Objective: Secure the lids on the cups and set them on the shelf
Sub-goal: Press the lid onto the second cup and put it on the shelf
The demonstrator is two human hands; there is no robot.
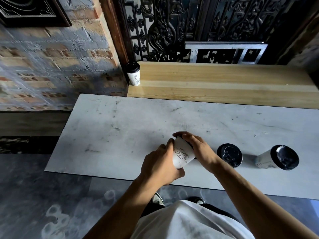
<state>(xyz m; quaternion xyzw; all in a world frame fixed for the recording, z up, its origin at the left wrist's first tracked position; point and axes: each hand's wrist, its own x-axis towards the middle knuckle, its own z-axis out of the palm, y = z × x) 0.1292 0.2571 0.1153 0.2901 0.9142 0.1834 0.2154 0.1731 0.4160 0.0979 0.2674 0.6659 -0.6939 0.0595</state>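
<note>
A white paper cup with a line drawing stands on the white table, tilted in my grip. My left hand wraps round its side and base. My right hand curls over its black lid, which is mostly hidden under the fingers. To the right stand two more cups with black lids, the nearer lidded cup seen almost from above and the far right lidded cup showing its white side. A finished lidded cup stands at the left end of the wooden shelf.
The wooden shelf runs behind the table, below a dark carved screen and a metal frame. A brick wall lies to the left. The table's near edge is just in front of my body.
</note>
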